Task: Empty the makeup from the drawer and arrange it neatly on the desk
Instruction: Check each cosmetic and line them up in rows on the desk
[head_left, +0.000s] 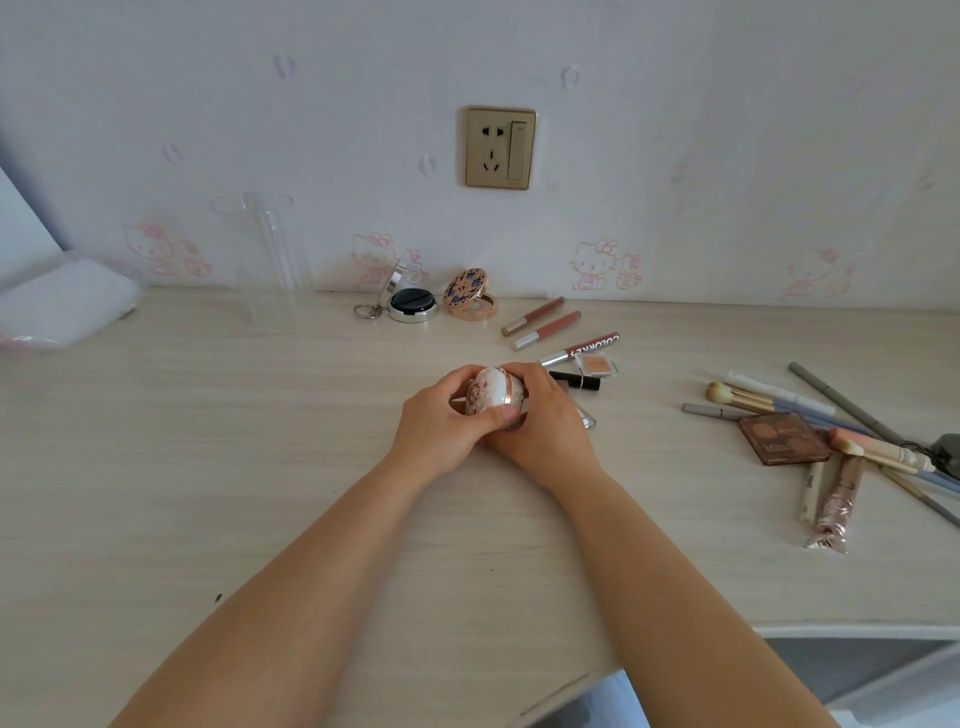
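While both hands meet at mid-table | left hand (439, 421) and right hand (540, 415) curl their fingers around a round white compact (491, 396), held just above the table (208, 441) | brushes (753, 397) and eyeshadow palette (783, 438) lie well apart at right.
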